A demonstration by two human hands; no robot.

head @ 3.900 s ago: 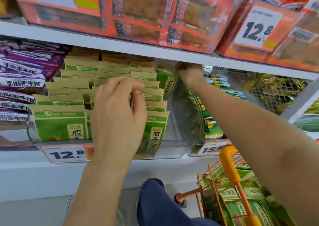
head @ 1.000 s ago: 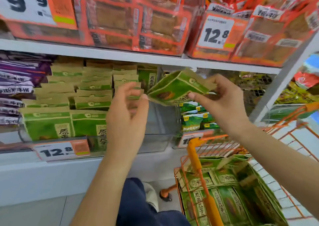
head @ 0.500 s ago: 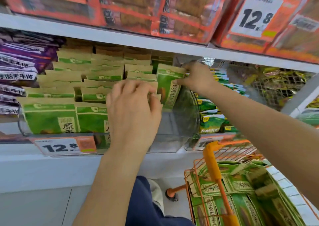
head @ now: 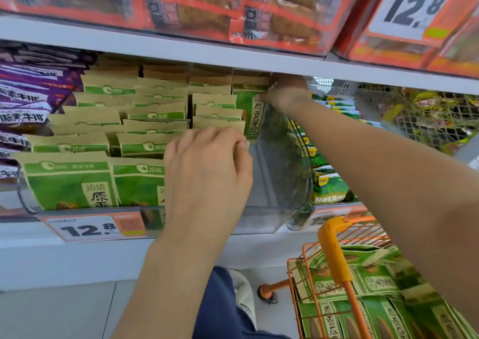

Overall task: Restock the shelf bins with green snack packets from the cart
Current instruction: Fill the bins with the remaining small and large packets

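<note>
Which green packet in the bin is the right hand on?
The packet at the bin's far right back, turned sideways to the rows; the right hand grips its top. The others face front.

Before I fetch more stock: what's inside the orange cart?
The orange cart holds green snack packets lying flat, overlapping. How many lie beneath is hidden, and the right arm covers the far side.
</note>
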